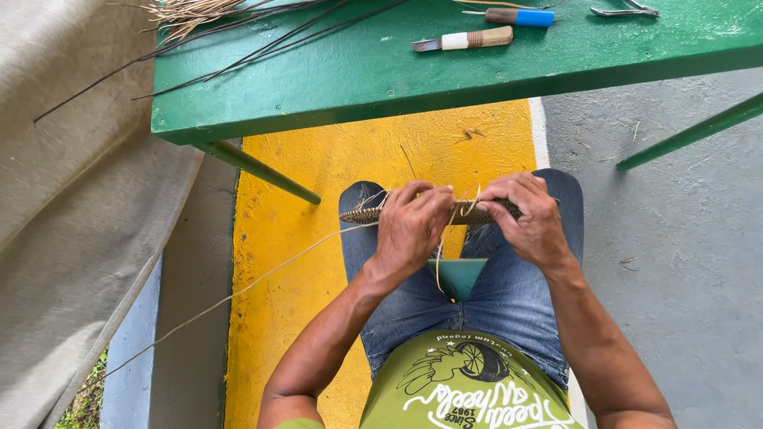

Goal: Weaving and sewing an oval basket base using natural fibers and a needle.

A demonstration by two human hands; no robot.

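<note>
While the person sits with knees apart over the yellow floor (318, 262), both hands meet at a narrow woven band (362, 214) held level above the lap. The left hand (409, 230) has its fingers (425, 195) curled shut over the middle of the band, pinching it from above. The right hand (528, 218) closes its fingers (501, 199) on the band's other end, just beside the left fingertips, the two hands almost touching. The patterned tip of the band sticks out past the left fingers. A pale fibre strand (238, 290) runs from under those fingers down and away across the floor, and a shorter strand (437, 266) hangs below them. Well beyond the fingers, the green worktop (358, 71) carries two knives (465, 40), thin dark reeds (262, 44) and a bundle of dry fibres (187, 12).
</note>
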